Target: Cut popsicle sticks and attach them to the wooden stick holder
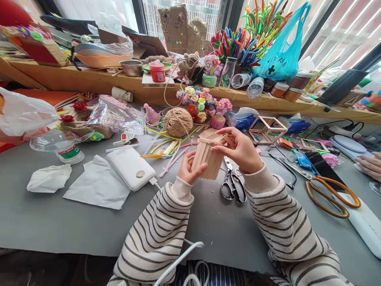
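My left hand [187, 169] grips the lower part of a small pot made of upright wooden sticks [208, 155], held above the grey table. My right hand [238, 149] closes on its upper rim, fingers pinching jute twine wound round the top. The twine runs back to a ball of jute twine [177, 122] lying just behind the pot. Both arms wear striped sleeves. Silver scissors [232, 184] lie on the table right under my right wrist.
A white power bank [131, 167] with a cable, white paper [98, 184], a crumpled tissue [49, 178] and a plastic jar [67, 151] lie left. Orange-handled scissors [330, 194], a wooden frame cube [266, 129] and another person's hand [370, 165] are right. Crowded shelf behind.
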Tool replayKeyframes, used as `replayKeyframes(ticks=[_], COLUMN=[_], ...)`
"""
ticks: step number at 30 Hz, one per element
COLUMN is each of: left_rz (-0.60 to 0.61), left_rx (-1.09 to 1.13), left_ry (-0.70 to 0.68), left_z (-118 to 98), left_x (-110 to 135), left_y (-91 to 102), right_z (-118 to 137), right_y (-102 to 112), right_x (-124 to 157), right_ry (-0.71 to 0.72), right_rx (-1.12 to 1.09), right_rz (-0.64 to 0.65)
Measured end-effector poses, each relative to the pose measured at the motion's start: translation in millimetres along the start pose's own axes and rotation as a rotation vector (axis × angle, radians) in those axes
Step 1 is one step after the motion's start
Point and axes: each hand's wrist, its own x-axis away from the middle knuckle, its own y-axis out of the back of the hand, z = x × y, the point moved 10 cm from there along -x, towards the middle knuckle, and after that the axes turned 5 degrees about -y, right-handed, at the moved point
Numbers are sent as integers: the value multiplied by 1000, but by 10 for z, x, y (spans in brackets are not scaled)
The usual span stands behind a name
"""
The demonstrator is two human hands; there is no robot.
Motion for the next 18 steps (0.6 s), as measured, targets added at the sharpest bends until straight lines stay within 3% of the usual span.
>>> replayKeyframes(ticks=[5,18], left_rz=[23,-27], left_rx=[26,-100], left_ry=[-25,-129], left_z=[-48,-92], left_x=[4,9], left_y=[-21,38], right_z=[-41,-96], right_y=[79,17], right_x=[-24,-45], right_ry=[-47,-42], right_rx=[-64,17], right_rz=[-28,10])
